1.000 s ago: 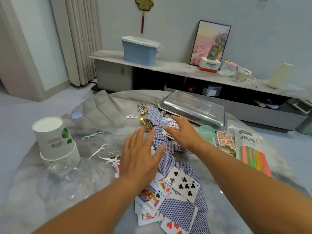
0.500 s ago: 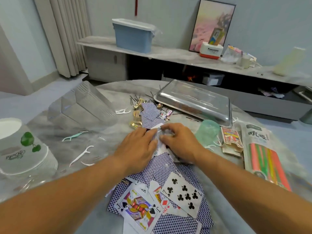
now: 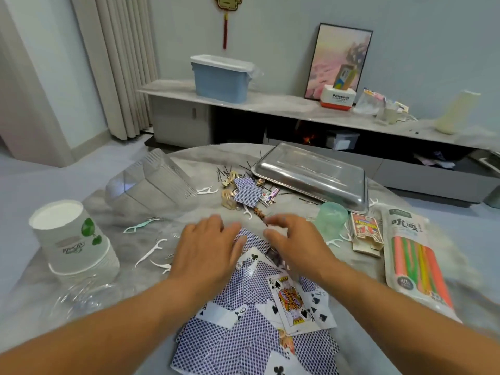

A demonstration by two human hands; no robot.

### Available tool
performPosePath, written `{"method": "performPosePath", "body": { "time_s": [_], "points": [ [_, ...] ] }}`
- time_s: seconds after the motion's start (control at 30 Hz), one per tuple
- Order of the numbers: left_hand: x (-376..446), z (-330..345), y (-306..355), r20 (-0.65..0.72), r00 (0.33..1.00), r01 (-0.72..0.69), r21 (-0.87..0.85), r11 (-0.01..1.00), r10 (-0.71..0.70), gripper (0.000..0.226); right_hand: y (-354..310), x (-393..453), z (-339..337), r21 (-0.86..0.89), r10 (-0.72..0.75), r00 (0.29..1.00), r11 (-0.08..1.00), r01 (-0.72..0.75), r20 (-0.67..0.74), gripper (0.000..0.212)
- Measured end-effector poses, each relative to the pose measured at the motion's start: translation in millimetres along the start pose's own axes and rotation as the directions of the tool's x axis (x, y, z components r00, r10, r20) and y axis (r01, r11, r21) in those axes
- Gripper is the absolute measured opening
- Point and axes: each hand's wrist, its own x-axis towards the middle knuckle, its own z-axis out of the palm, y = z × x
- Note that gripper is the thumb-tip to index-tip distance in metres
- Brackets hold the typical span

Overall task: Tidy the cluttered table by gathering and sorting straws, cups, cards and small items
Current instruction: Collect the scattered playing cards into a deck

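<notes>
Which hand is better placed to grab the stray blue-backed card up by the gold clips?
Right, probably. The right hand has fingertips nearer the stray blue-backed playing card with bare table between. The left hand lies flat on the card pile, further left.

two hands (image 3: 208, 247), one metal tray (image 3: 311, 180), one straw pack (image 3: 414, 255)
</notes>
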Motion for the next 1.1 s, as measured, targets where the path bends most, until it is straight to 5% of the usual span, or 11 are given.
{"method": "performPosePath", "body": {
  "time_s": [0.17,0.27,0.4,0.57,0.73,0.97,1.1],
  "points": [
    [55,17,-7,0.106,0.994,0.05,-0.212,0.976,-0.028,0.054,-12,75,11,-0.019,0.007,0.998,1.0,-0.006,0.061,0.08],
    [90,27,-13,0.205,0.979,0.061,-0.221,0.973,-0.015,0.061,-17,122,26,-0.045,-0.005,0.995,0.999,0.01,0.102,0.088],
    [123,28,-23,0.284,0.958,0.124,-0.277,0.953,-0.042,0.076,-13,158,41,-0.145,0.052,0.976,0.989,-0.021,0.212,0.087],
    [127,30,-28,0.38,0.924,0.177,-0.309,0.935,-0.05,0.089,-12,159,50,-0.49,-0.003,0.981,0.866,0.099,0.192,0.06],
    [114,26,-28,0.321,0.945,0.185,-0.382,0.906,-0.058,0.084,-19,139,40,-0.494,-0.077,0.978,0.854,0.165,0.195,0.048],
    [109,17,-25,0.335,0.925,0.357,-0.593,0.722,-0.182,0.081,-9,111,38,-0.503,-0.185,0.969,0.829,0.243,0.162,0.046],
    [121,17,-23,0.245,0.944,0.321,-0.523,0.79,-0.221,0.077,-2,95,29,-0.445,-0.248,0.94,0.833,0.33,0.234,0.049]
  ]
}}
